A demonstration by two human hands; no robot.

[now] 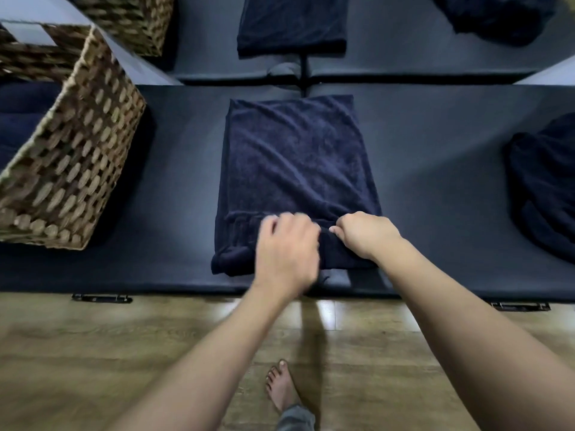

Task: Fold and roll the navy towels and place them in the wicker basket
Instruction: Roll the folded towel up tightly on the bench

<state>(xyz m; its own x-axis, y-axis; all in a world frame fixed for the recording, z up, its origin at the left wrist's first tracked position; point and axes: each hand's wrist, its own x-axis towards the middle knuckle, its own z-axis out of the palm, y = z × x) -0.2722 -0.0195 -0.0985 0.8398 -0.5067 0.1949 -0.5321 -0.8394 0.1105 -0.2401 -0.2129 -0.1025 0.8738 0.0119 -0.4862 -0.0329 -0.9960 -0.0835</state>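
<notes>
Deep navy is seen on the folded towel [295, 163], plain and unpatterned. The same navy is shown by the crumpled towel [547, 185] at the right. A tan-and-brown checkered weave is displayed on the basket [77, 163]. The table [435, 144] is coloured dark grey. The floor [93, 353] is patterned in yellow-brown wood grain.

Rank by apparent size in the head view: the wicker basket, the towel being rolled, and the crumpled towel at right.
1. Wicker basket, though it sits nearer the camera and is cut off by the frame.
2. Towel being rolled.
3. Crumpled towel, cropped by the edge, so its true size is unsure.
</notes>
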